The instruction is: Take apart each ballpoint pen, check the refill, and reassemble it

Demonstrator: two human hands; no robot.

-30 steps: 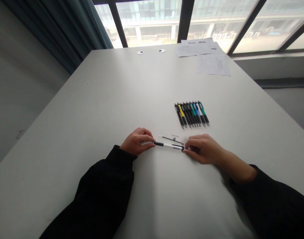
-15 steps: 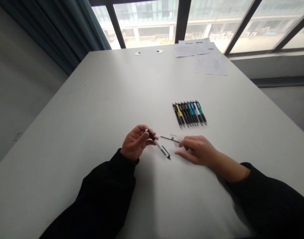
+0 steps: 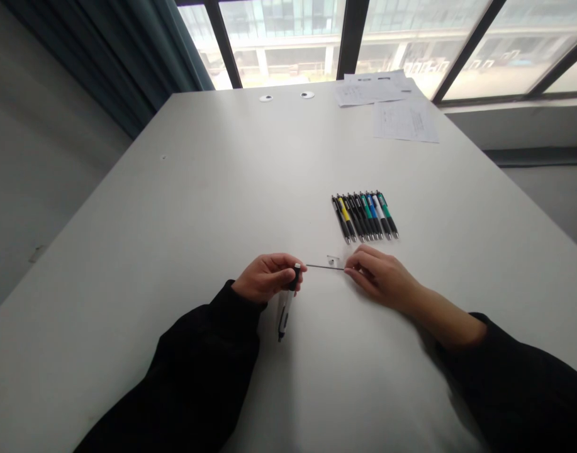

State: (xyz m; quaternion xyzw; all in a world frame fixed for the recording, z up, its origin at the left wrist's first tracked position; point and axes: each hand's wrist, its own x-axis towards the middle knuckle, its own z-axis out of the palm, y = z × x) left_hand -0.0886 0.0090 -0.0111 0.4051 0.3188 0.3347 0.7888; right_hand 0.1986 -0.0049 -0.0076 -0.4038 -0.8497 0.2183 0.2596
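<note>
My left hand (image 3: 265, 283) is closed round the black grip end of a white pen barrel (image 3: 285, 306), which hangs down toward me with its clip end lowest. My right hand (image 3: 380, 277) pinches the right end of a thin black refill (image 3: 323, 267) that lies level just above the table (image 3: 198, 189), its left tip close to the barrel's open end. A small clear part (image 3: 333, 260) rests on the table just behind the refill.
A row of several assembled pens (image 3: 365, 216) with yellow, green, blue and white barrels lies beyond my right hand. Printed sheets (image 3: 404, 119) sit at the far right by the window. Two small round discs (image 3: 286, 97) lie at the far edge.
My right hand let go of the pen barrel and took up the refill. My left hand swung the barrel from level across the table to hanging down toward me.
</note>
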